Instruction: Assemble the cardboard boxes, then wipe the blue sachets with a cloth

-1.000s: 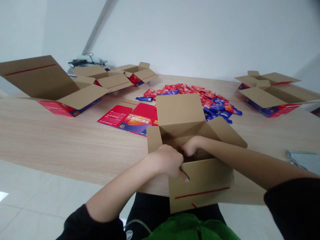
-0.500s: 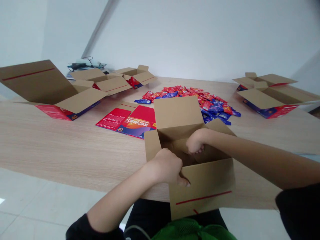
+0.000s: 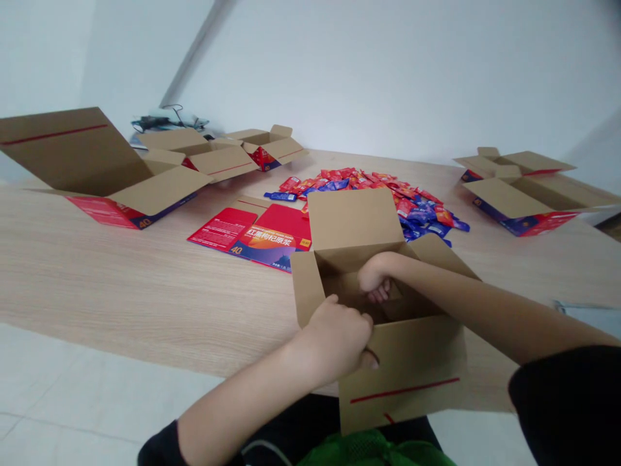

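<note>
An open cardboard box (image 3: 402, 362) stands at the table's front edge, its flaps spread outward. My left hand (image 3: 339, 333) grips the near rim, thumb outside on the near flap and fingers over the edge. Down inside the box is my right hand (image 3: 376, 278), its fingers curled near the inner bottom; what they hold, if anything, is hidden. Behind the box lies a heap of red and blue sachets (image 3: 417, 213). A flat printed carton (image 3: 266, 236) rests to the box's left.
Open boxes stand at the left (image 3: 107, 210), at the back left (image 3: 218, 158) and at the right (image 3: 524, 200) of the wooden table (image 3: 145, 285). A bundle with cables (image 3: 169, 123) lies at the far left.
The box and my left hand appear slightly further right in view. My right hand has moved a little toward the left side of the box, its fingers still curled.
</note>
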`<action>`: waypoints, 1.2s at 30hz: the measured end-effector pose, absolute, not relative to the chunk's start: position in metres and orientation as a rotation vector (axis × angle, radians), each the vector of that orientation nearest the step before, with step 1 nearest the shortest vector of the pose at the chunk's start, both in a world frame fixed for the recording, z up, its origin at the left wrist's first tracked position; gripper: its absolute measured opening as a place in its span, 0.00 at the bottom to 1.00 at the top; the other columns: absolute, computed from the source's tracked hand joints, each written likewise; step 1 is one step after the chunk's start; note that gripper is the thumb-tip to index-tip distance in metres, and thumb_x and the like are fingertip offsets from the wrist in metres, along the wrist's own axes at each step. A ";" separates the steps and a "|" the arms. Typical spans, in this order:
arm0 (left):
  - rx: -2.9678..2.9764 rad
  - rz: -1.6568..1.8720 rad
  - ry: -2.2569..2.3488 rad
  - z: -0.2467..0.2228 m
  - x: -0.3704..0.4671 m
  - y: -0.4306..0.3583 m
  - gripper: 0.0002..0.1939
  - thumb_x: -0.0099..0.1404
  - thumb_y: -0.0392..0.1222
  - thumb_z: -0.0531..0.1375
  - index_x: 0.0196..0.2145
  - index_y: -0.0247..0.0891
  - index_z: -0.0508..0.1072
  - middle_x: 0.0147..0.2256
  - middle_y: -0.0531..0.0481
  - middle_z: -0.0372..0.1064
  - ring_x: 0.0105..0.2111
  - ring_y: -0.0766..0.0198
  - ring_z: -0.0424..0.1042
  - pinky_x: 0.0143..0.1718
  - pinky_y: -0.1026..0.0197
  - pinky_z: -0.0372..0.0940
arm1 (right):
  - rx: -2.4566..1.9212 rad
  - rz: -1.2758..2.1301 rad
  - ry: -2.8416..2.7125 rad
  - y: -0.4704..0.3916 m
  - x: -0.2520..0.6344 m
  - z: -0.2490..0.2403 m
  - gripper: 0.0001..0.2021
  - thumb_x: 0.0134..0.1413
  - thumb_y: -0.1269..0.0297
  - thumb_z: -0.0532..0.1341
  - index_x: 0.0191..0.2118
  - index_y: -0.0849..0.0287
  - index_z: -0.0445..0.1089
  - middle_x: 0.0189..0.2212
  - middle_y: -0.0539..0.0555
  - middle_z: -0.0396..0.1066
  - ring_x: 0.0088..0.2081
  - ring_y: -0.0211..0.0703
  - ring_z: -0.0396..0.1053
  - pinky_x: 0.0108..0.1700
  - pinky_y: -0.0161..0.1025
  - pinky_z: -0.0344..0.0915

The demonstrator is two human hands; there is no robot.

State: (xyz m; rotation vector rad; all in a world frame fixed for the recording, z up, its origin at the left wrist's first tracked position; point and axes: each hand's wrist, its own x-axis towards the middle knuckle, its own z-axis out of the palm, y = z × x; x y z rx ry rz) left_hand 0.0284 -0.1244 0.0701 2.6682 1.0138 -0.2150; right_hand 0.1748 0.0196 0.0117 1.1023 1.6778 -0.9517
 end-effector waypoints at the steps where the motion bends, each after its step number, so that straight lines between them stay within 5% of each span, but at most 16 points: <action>1: 2.653 -0.211 1.032 0.071 0.029 -0.127 0.24 0.65 0.58 0.66 0.44 0.32 0.77 0.40 0.40 0.81 0.42 0.48 0.80 0.51 0.47 0.66 | 1.099 -0.935 1.661 0.021 0.173 0.014 0.12 0.68 0.60 0.58 0.41 0.64 0.74 0.30 0.51 0.73 0.28 0.37 0.71 0.31 0.37 0.69; 11: 2.627 -0.223 1.028 0.073 0.030 -0.127 0.23 0.66 0.57 0.66 0.45 0.33 0.76 0.43 0.39 0.80 0.45 0.45 0.79 0.51 0.46 0.67 | 1.075 -1.032 1.518 0.007 0.140 -0.001 0.10 0.62 0.75 0.52 0.41 0.67 0.71 0.27 0.52 0.70 0.26 0.39 0.71 0.28 0.35 0.69; 21: 2.563 -0.324 1.036 0.081 0.033 -0.127 0.25 0.66 0.59 0.65 0.47 0.32 0.74 0.44 0.37 0.79 0.46 0.44 0.78 0.52 0.46 0.64 | 1.067 -1.006 1.593 0.028 0.163 0.028 0.14 0.65 0.57 0.57 0.37 0.63 0.71 0.27 0.52 0.70 0.28 0.39 0.71 0.27 0.33 0.65; 26: 2.549 -0.320 1.018 0.081 0.032 -0.126 0.25 0.66 0.59 0.65 0.46 0.33 0.75 0.44 0.38 0.79 0.46 0.45 0.78 0.52 0.47 0.64 | 1.108 -1.000 1.571 0.017 0.160 0.009 0.09 0.62 0.63 0.59 0.39 0.65 0.71 0.27 0.52 0.70 0.27 0.38 0.70 0.28 0.34 0.66; 31: 2.450 -0.339 0.919 0.098 0.020 -0.109 0.24 0.69 0.63 0.59 0.43 0.37 0.78 0.38 0.44 0.80 0.36 0.54 0.78 0.34 0.59 0.63 | 1.111 -1.017 1.548 0.017 0.158 0.004 0.12 0.62 0.59 0.60 0.40 0.65 0.72 0.29 0.54 0.72 0.29 0.41 0.73 0.29 0.35 0.68; 36: 2.345 -0.618 0.856 0.122 0.015 -0.070 0.17 0.72 0.50 0.58 0.33 0.38 0.80 0.32 0.48 0.80 0.28 0.63 0.73 0.26 0.63 0.57 | 1.155 -0.922 1.599 0.028 0.179 0.021 0.12 0.63 0.61 0.58 0.35 0.64 0.72 0.28 0.54 0.73 0.27 0.39 0.71 0.28 0.34 0.65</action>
